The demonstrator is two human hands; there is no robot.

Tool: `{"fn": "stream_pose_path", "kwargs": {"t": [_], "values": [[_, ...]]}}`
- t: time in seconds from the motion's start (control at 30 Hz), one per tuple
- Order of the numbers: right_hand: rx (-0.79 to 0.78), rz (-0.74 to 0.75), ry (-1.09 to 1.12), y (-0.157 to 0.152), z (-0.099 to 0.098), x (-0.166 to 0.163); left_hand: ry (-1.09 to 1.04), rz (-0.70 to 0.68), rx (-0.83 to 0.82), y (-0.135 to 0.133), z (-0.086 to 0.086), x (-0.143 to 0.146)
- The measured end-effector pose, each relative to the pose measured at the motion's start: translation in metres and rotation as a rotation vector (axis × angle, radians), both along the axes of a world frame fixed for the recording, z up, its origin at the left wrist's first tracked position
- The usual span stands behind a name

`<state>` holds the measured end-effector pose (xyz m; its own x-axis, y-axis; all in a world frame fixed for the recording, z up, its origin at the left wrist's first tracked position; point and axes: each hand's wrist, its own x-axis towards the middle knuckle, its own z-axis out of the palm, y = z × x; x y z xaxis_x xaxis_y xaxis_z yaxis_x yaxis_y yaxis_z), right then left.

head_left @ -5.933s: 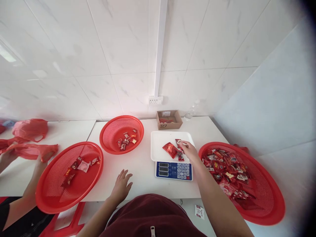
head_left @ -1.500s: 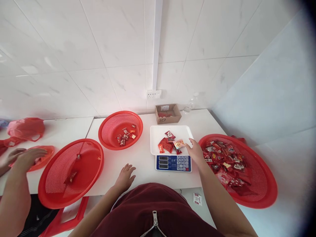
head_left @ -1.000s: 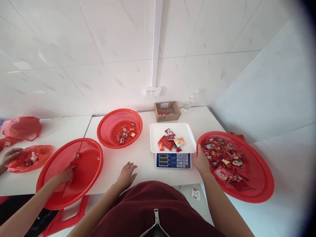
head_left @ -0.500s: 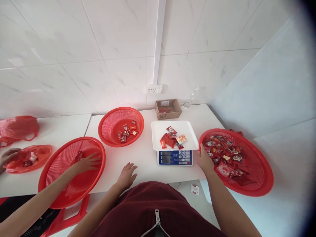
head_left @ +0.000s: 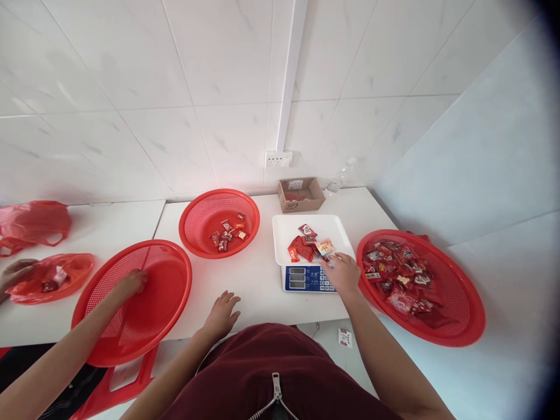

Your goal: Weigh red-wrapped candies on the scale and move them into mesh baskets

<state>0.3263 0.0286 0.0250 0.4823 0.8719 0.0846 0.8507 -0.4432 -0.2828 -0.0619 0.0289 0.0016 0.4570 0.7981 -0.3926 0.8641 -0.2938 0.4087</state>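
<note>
My right hand (head_left: pixel 342 273) hovers over the keypad of a blue-and-white scale (head_left: pixel 301 279), its fingers pinched at the front edge of the white tray (head_left: pixel 286 228), seemingly on a small candy packet. A little pile of red candy packets (head_left: pixel 306 245) lies on that tray. To the right, a big red basket (head_left: pixel 441 338) holds several red packets (head_left: pixel 398 274). My left hand (head_left: pixel 222 312) rests flat on the white table (head_left: pixel 258 286), fingers spread, holding nothing.
A smaller red basket (head_left: pixel 203 207) with several candies stands behind the left hand. A co-worker's hand (head_left: pixel 130 283) reaches into another red basket (head_left: pixel 170 303) at the left. Red plastic bags (head_left: pixel 48 277) lie far left. A cardboard box (head_left: pixel 301 194) and a clear bottle (head_left: pixel 339 181) stand by the wall.
My right hand has come from the right basket's rim over to the front of the scale tray. The co-worker's hand has shifted left inside the left basket. My left hand stays put.
</note>
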Motion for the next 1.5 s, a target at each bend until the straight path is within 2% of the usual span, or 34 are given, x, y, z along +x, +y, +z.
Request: {"fn": "stream_pose_path", "kwargs": {"t": [0.17,0.27,0.37,0.47,0.57,0.67,0.8,0.93,1.03,1.13,1.2,1.3,1.4,1.5], "values": [[-0.141,-0.040,-0.002,0.015,0.004,-0.011,0.007,0.019,-0.006,-0.001,0.003,0.002],[-0.156,-0.029,-0.003,0.014,0.003,-0.008,0.025,0.029,-0.007,-0.003,0.004,0.001],[-0.076,0.038,0.014,0.007,-0.003,0.003,0.023,0.045,-0.015,-0.004,0.004,0.000],[0.092,0.116,0.084,-0.002,-0.009,0.018,0.025,0.057,-0.022,-0.004,0.005,0.001],[0.223,0.093,0.218,-0.006,-0.009,0.032,0.038,0.040,-0.025,-0.003,0.006,0.006],[0.215,-0.002,0.371,0.002,-0.001,0.038,0.040,0.022,-0.023,-0.001,0.005,0.013],[0.098,-0.088,0.484,0.025,0.008,0.034,0.027,0.007,-0.009,0.000,0.002,0.021],[0.015,-0.102,0.547,0.038,0.004,0.026,0.021,0.002,0.006,0.000,0.000,0.025],[0.060,-0.050,0.613,0.034,-0.001,0.023,0.024,0.011,0.001,-0.001,-0.002,0.024],[0.182,-0.026,0.742,0.025,0.000,0.030,0.029,0.018,-0.012,-0.003,-0.002,0.023],[0.302,-0.090,0.784,0.017,0.004,0.040,0.030,0.017,-0.018,-0.003,-0.002,0.023],[0.427,-0.280,0.704,0.000,0.011,0.061,0.022,0.018,-0.014,-0.004,-0.002,0.023],[0.413,-0.460,0.540,-0.022,0.012,0.083,0.014,0.020,-0.005,-0.004,-0.004,0.024],[0.317,-0.496,0.345,-0.042,0.003,0.095,0.025,0.005,-0.006,-0.004,-0.005,0.025]]}}
